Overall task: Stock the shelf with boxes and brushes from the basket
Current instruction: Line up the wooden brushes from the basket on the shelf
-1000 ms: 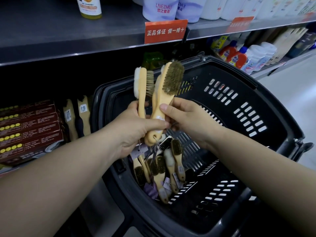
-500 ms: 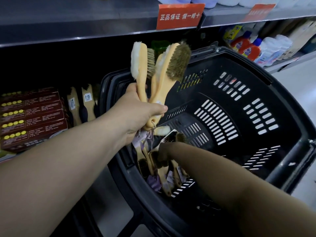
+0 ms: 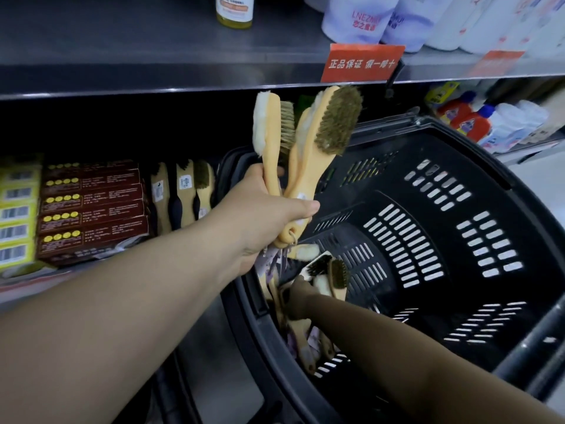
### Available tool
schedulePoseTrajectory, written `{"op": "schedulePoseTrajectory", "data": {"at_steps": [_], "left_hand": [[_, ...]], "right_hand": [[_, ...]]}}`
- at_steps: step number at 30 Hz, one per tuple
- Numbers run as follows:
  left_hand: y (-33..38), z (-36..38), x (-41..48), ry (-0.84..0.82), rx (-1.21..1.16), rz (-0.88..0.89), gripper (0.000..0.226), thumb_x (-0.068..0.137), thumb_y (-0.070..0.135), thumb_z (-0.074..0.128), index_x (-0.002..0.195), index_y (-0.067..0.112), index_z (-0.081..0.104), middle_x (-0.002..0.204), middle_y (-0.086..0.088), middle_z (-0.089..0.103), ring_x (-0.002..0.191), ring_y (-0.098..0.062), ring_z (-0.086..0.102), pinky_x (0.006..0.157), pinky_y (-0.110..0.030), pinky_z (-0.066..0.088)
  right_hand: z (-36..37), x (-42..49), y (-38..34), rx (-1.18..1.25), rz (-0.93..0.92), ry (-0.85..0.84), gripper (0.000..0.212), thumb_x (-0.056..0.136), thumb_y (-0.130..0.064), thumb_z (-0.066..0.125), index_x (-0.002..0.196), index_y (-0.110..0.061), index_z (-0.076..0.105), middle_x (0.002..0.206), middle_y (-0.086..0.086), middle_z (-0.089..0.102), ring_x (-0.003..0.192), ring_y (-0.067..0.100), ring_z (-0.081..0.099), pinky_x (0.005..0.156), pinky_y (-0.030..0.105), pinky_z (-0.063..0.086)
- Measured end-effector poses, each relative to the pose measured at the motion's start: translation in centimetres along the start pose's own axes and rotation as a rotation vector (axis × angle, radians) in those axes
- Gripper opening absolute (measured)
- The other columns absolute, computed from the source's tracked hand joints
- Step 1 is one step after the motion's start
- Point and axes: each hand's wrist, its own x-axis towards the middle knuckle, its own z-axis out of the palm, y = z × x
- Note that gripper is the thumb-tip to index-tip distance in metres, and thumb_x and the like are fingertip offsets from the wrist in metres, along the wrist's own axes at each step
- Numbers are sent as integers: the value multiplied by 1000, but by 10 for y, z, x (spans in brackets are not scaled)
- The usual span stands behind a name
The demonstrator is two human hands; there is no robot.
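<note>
Above the left rim of the black basket, a fan of tan-handled brushes, heads up, brown bristles and white fleece pads showing, gripped by the handles in the left hand, fingers and thumb curled tight round the bundle, paper tags dangling just beneath. Down inside the basket, at its left end, the right hand, deep in shadow among a heap of loose brushes and tags; cannot tell whether its fingers are spread or pinching a handle. Left of the basket, under the upper shelf, three shelved brushes upright in a row, beyond them a stack of dark red boxes, and yellow boxes farthest from the basket. Above the basket, on the upper shelf's front edge, a red sign, with white bottles behind it and an orange-labelled bottle further left. Past the basket's far right corner, red bottles with blue caps.
</note>
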Motion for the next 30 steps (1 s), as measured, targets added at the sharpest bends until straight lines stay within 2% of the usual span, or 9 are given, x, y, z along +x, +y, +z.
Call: {"op": "schedulePoseTrajectory", "data": {"at_steps": [2,4,6,10,16,21,24,27,30], "left_hand": [[-1,0,-1,-3,11,1,54,76,14,76,120,22,45,100,-12,68,92,-35,69,51,-28,46],[-3,0,-1,1,22,-3,55,76,13,77,119,22,45,100,-11,67,91,-33,70,50,-28,46],[-3,-1,-1,8,31,-8,55,76,13,77,119,23,44,101,-11,66,91,-32,70,48,-27,46],[-4,-2,1,16,44,-8,58,76,12,76,122,22,42,102,-13,66,92,-33,69,46,-27,44],[-1,-5,1,37,52,3,57,76,10,76,120,22,42,103,-14,66,92,-32,69,50,-29,45],[4,-11,-4,106,46,27,57,75,8,76,119,22,43,104,-12,64,93,-30,67,74,-46,56],[8,-18,-10,154,48,36,58,74,6,77,120,19,44,100,-12,62,87,-29,66,66,-44,55],[9,-27,-18,216,-16,34,53,75,3,74,116,16,44,96,-9,59,78,-25,62,49,-34,55],[5,-41,-27,342,-63,49,44,76,6,74,108,15,45,92,-6,60,76,-20,60,46,-27,45]], "right_hand": [[-2,-1,0,122,-55,28,39,90,-15,58,127,-10,52,124,8,53,115,23,48,94,26,35],[-3,3,6,254,65,-67,7,88,-14,62,88,-21,60,88,1,54,79,16,52,56,21,45],[0,11,11,345,180,-114,16,85,-16,67,73,-16,56,71,0,52,59,16,49,34,18,40],[4,17,12,365,117,-173,37,84,-23,69,118,-10,60,95,9,60,78,23,58,56,26,46],[-53,-9,26,956,71,-297,49,88,-27,63,131,-14,46,114,9,62,99,25,62,87,35,51],[-125,-72,27,1527,-19,-200,37,96,-39,44,110,-8,59,84,7,71,74,20,70,61,31,58],[-149,-115,9,1674,-125,-16,41,86,-41,54,107,-6,60,86,9,67,76,21,71,52,24,56],[-152,-146,-15,1718,-276,92,43,72,-11,66,111,3,55,93,10,67,77,14,70,48,14,51],[-148,-163,-39,1808,-346,105,21,85,3,56,105,9,56,98,16,68,78,17,71,55,16,54]]}}
